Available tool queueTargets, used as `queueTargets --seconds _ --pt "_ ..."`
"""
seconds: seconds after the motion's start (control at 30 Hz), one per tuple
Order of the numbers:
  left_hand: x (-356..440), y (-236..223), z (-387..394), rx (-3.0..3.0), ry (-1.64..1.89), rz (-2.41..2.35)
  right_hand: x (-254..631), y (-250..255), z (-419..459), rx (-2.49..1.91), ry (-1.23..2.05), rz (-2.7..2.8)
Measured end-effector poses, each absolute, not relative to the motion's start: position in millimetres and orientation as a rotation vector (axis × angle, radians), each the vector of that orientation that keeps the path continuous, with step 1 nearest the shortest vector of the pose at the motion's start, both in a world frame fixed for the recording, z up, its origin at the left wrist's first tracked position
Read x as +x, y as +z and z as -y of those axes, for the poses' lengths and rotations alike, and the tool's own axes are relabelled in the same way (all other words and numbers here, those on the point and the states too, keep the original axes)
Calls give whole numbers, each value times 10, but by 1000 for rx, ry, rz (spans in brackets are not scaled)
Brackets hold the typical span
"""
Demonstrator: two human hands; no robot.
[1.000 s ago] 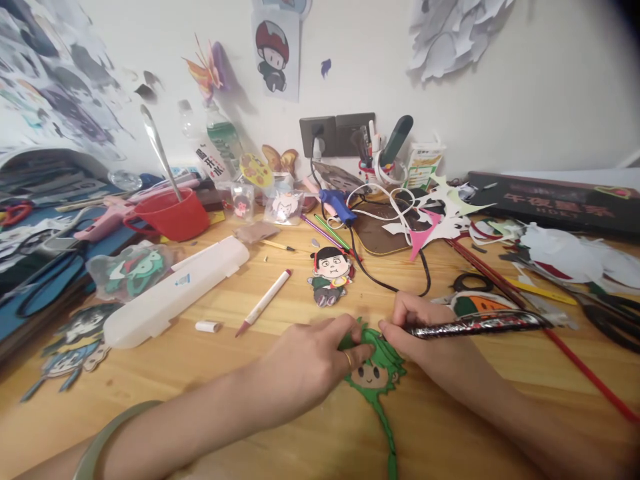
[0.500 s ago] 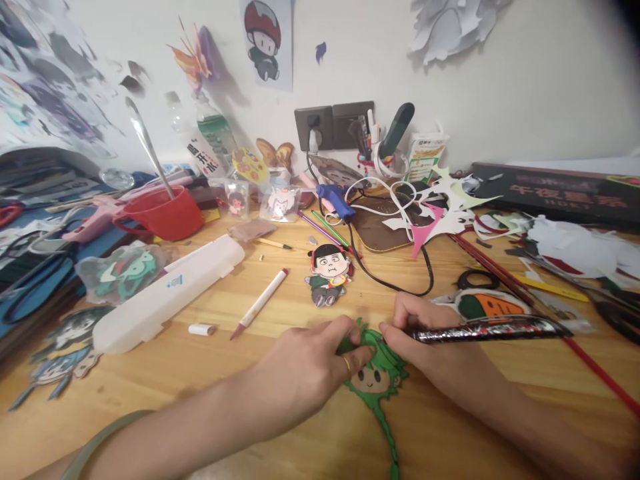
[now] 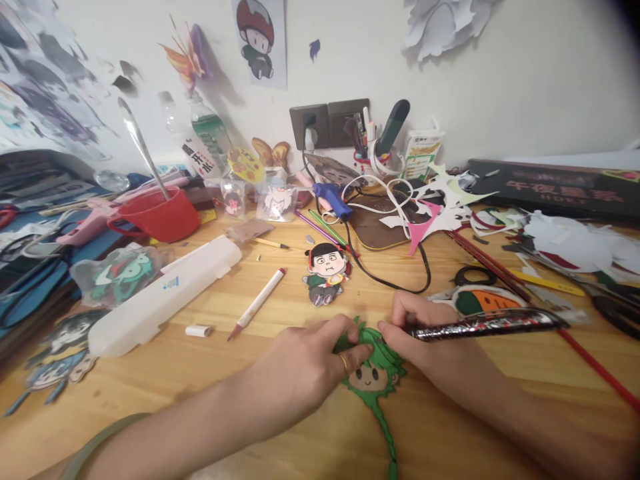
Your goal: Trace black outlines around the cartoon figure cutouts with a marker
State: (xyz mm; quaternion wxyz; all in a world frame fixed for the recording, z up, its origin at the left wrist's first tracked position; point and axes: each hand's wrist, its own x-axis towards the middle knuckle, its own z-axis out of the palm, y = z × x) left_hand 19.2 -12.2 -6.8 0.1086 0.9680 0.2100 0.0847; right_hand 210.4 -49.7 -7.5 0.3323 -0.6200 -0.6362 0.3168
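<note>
A cut-out cartoon figure (image 3: 369, 379) with green hair and a long green braid lies flat on the wooden table. My left hand (image 3: 313, 353) presses its hair down, fingers bent and a ring on one. In my closed right hand (image 3: 417, 327) is a slim, pen-like tool (image 3: 493, 325) with a shiny black, patterned barrel. Its tip is hidden by my fingers at the figure's hair. Beyond my hands lies a black-haired cartoon cut-out (image 3: 327, 273). An uncapped marker (image 3: 257, 303) with a dark red tip rests to its left, a white cap (image 3: 199, 331) near it.
On the left are a white plastic case (image 3: 167, 297) and a red mug (image 3: 160, 217) with a metal handle in it. A blue glue gun (image 3: 333, 200) and its black cord lie at the back. Scissors (image 3: 617, 317) and paper scraps (image 3: 565, 240) sit to the right.
The whole view has shifted slightly, so the background things appear a little further left. Both hands keep their hold at the green-haired figure; the pen-like tool's back end has tilted up slightly.
</note>
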Motion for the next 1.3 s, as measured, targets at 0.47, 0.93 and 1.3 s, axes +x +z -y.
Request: queueTargets --seconds 0.47,0.93,1.3 --pt "194 -39 122 2840 212 -621 2107 -73 511 -1611 874 1643" --pt "191 -20 101 2887 171 -571 2116 -58 523 -1626 871 1664" --pt "183 -30 106 2891 181 -586 2112 -70 504 -1624 863 1665"
